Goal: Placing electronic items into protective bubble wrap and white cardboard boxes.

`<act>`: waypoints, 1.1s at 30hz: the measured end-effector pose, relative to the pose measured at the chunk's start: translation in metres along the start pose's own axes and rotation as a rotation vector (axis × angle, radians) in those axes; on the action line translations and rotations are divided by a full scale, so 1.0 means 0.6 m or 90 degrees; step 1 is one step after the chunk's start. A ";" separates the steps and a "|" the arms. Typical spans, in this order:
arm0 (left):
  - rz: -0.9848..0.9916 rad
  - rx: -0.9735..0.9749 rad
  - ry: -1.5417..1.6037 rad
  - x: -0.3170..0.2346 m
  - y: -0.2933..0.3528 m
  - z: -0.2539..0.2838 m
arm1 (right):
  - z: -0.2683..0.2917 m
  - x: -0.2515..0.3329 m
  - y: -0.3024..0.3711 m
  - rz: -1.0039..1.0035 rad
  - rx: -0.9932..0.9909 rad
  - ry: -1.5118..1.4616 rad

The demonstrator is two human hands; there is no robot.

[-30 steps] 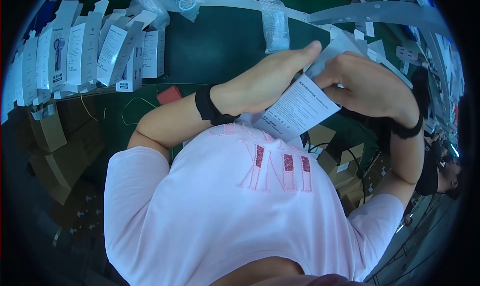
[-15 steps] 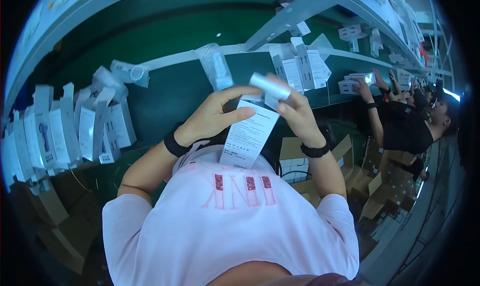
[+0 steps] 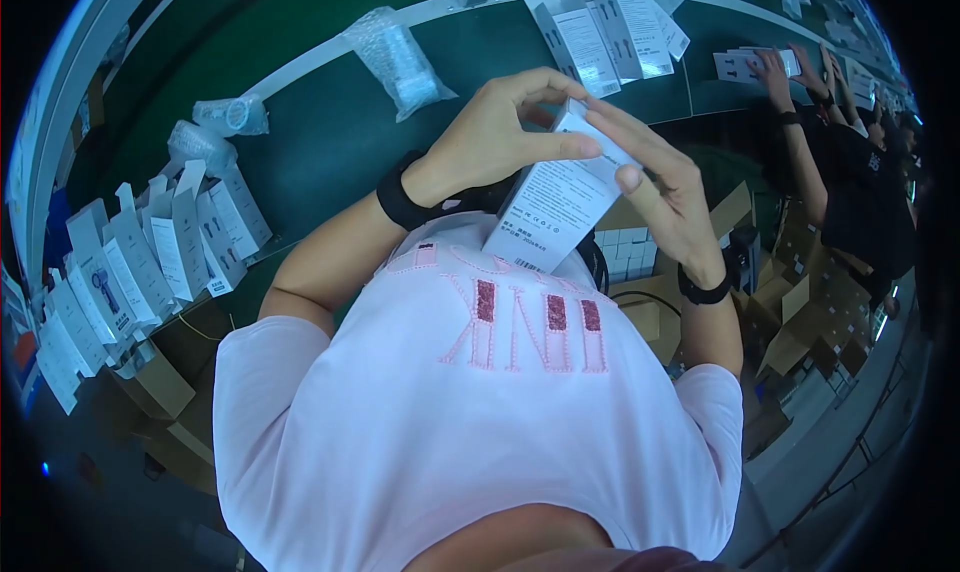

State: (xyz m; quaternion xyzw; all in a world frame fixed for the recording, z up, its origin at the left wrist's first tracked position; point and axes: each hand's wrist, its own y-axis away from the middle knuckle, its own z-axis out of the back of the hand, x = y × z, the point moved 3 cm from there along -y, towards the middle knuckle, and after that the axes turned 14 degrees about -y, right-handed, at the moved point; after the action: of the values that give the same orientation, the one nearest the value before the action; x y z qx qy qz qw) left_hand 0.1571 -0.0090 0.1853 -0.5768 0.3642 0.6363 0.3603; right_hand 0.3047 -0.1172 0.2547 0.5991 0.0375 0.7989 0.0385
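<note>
A white printed carton (image 3: 555, 207) leans against my shirt, its upper end tilted away to the right. My left hand (image 3: 505, 132) grips it near the top, thumb across the printed face and fingers round the far side. At the upper right, my right hand (image 3: 665, 177) has its fingers along the top edge and its thumb at the side, so both hands hold the carton. The fingers partly cover the top end, and I cannot tell whether its flap is fully closed.
Several white cartons (image 3: 165, 242) stand in a row on the green bench at left, beside bubble-wrapped items (image 3: 230, 117). Another bubble-wrapped piece (image 3: 400, 67) lies ahead; more cartons (image 3: 615, 37) stand behind. Brown boxes (image 3: 785, 307) sit low right. A co-worker (image 3: 840, 172) handles cartons at far right.
The white cylinder my right hand held above the carton is out of sight. That hand has come down onto the carton's top. The view has shifted, and the carton tilts further right.
</note>
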 end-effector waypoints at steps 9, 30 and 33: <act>0.100 -0.160 0.033 0.062 -0.099 -0.027 | 0.271 -0.114 0.007 -0.092 -0.407 -0.084; 0.317 -0.357 0.018 0.150 -0.019 -0.087 | 0.180 -0.403 -0.615 -0.167 -0.109 0.601; 0.309 -0.377 0.043 0.138 0.000 -0.074 | 0.247 -0.414 -0.630 -0.117 -0.072 0.422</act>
State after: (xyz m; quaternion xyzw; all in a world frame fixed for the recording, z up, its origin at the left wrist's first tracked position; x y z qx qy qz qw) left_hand 0.1717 -0.0446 0.0995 -0.5737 0.3023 0.7613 0.0042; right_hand 0.5226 0.2342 0.0192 0.2978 0.0577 0.9441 0.1293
